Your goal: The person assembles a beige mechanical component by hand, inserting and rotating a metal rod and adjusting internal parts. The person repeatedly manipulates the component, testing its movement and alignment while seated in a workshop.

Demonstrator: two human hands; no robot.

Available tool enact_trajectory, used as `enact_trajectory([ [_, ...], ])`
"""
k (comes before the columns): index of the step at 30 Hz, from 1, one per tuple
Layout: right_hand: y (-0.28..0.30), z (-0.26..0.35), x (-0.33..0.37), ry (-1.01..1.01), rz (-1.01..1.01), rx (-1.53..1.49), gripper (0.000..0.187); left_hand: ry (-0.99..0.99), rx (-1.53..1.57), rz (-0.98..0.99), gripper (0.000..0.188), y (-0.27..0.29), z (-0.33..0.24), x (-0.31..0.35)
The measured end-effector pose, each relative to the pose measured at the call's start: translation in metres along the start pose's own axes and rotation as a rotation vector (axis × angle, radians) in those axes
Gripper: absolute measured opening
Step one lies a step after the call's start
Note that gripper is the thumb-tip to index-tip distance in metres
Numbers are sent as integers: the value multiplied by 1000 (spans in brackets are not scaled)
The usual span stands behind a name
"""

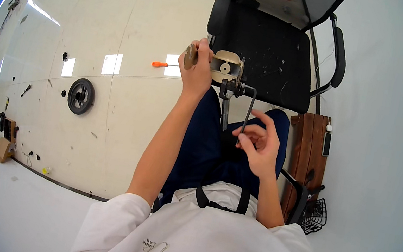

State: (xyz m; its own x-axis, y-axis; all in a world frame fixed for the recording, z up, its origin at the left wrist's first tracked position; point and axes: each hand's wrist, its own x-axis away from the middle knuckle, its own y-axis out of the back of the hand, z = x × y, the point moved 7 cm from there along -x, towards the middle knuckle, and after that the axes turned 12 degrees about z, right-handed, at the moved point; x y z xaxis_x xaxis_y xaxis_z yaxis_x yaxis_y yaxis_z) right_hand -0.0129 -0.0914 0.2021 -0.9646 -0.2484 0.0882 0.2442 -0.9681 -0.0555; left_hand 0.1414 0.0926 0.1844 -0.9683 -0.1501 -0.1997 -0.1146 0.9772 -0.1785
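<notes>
The left hand (197,70) was closed around the brown end of a beige plastic bicycle saddle (224,66), held up above the lap. The right hand (257,144) pinched the long leg of a black L-shaped hex key (249,107), whose short end sat in the dark metal clamp (231,87) under the saddle. For a sound turn, the key was best kept fully seated and the saddle braced. An orange-handled screwdriver (164,65) lay on the floor beyond.

A black wheel (81,96) and an orange screwdriver (164,65) lie on the floor beside a black chair (272,47)
</notes>
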Motion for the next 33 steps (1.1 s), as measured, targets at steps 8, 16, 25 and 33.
enact_trajectory([
  [8,-15,97,-22,376,35,422,23,-12,27,11,38,-3,-1,1],
  [16,63,101,-150,309,-93,327,14,-33,-31,74,39,-14,-8,2],
  [25,44,-90,-69,-268,-138,1,33,-11,29,-40,39,7,0,0],
  [33,-18,42,-27,57,172,-64,31,-1,7,-21,38,0,-1,4],
])
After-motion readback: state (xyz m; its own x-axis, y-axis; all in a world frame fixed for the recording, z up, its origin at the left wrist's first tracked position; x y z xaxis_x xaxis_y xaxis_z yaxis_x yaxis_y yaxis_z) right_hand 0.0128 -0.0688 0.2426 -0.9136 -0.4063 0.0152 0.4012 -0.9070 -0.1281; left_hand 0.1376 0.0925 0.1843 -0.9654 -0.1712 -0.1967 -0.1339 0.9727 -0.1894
